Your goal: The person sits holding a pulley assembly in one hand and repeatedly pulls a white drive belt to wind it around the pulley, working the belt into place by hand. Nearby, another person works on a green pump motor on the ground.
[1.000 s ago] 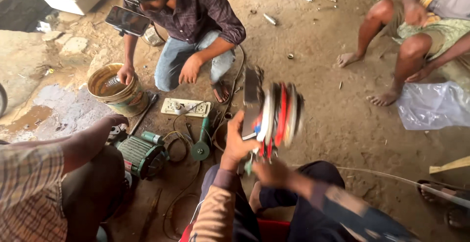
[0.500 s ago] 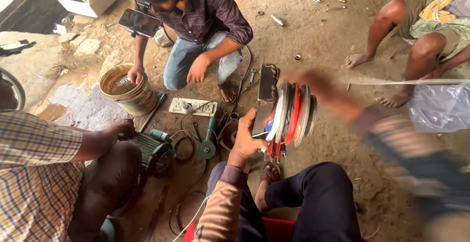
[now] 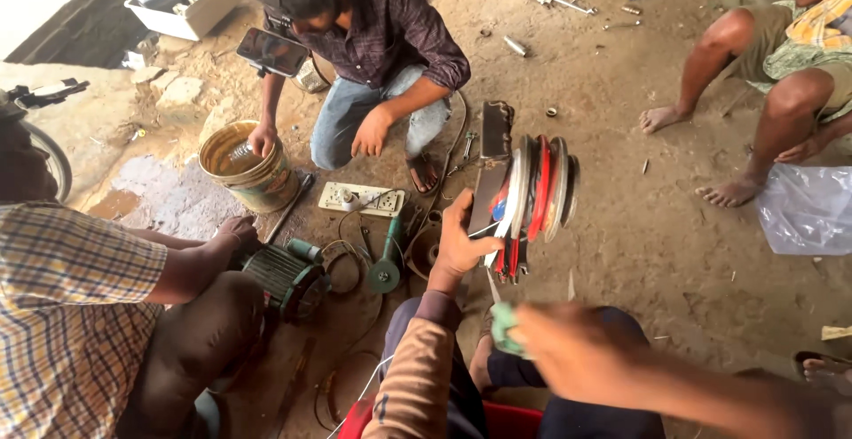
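Note:
My left hand (image 3: 460, 245) grips the lower edge of an upright stack of red, white and grey discs (image 3: 537, 189) fixed beside a dark metal bar (image 3: 493, 164). Thin wires hang under the discs. Low in the view my right hand (image 3: 568, 350) is blurred, closed around a small pale green thing (image 3: 504, 325) just below the discs. My knees in dark trousers (image 3: 461, 386) are underneath.
A person in a plaid shirt (image 3: 71, 315) rests a hand on a green motor (image 3: 275, 275). A crouching person (image 3: 382, 39) reaches into a bucket (image 3: 240, 168). A power strip (image 3: 359, 197), an angle grinder (image 3: 386, 266), bare feet (image 3: 728, 192) and a plastic bag (image 3: 812, 208) are on the dirt floor.
My right hand has drawn back from far out on the right to just below the discs. My left hand keeps its hold on the disc stack.

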`<action>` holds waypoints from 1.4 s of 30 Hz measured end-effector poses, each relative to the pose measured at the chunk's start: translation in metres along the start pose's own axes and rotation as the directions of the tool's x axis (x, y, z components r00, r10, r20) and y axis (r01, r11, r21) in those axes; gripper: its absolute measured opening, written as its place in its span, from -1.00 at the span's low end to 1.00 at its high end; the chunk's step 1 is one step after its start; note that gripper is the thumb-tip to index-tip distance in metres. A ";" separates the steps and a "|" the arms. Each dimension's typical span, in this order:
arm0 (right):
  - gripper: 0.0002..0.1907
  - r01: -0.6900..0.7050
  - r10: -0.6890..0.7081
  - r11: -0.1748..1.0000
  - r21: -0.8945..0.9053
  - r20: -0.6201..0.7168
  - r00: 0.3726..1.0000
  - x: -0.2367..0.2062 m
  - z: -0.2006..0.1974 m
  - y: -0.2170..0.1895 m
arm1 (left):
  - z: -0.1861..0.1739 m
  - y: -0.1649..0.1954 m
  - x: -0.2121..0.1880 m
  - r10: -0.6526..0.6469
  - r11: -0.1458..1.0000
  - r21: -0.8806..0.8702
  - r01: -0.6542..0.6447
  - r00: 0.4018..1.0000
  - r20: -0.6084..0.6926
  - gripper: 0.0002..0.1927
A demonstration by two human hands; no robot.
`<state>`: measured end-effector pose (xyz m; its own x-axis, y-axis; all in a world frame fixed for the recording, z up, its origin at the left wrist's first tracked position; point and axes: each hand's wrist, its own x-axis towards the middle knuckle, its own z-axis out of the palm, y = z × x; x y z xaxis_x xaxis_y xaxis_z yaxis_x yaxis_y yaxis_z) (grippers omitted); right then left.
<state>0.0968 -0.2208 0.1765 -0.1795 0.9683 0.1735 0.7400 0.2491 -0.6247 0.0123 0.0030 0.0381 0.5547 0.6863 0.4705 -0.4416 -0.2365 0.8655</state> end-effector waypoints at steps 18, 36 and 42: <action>-0.92 0.018 -0.013 0.998 -0.056 0.094 0.995 0.008 0.150 0.142 | -0.009 0.005 -0.006 -0.023 1.000 -0.012 0.023 1.000 -0.021 -0.24; -0.88 -0.140 0.204 0.925 -0.352 0.152 0.967 0.058 0.131 0.239 | -0.006 0.017 -0.010 -0.036 0.999 -0.036 0.038 0.999 0.041 -0.17; -0.87 0.028 -0.037 0.997 0.071 0.143 0.989 -0.016 0.075 0.054 | -0.001 -0.004 -0.012 -0.054 0.998 -0.021 0.054 0.998 0.024 -0.25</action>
<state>0.0910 -0.2218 0.0835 -0.2982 0.9506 0.0858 0.6872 0.2762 -0.6720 0.0065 -0.0040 0.0288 0.5944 0.6815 0.4270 -0.4255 -0.1841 0.8860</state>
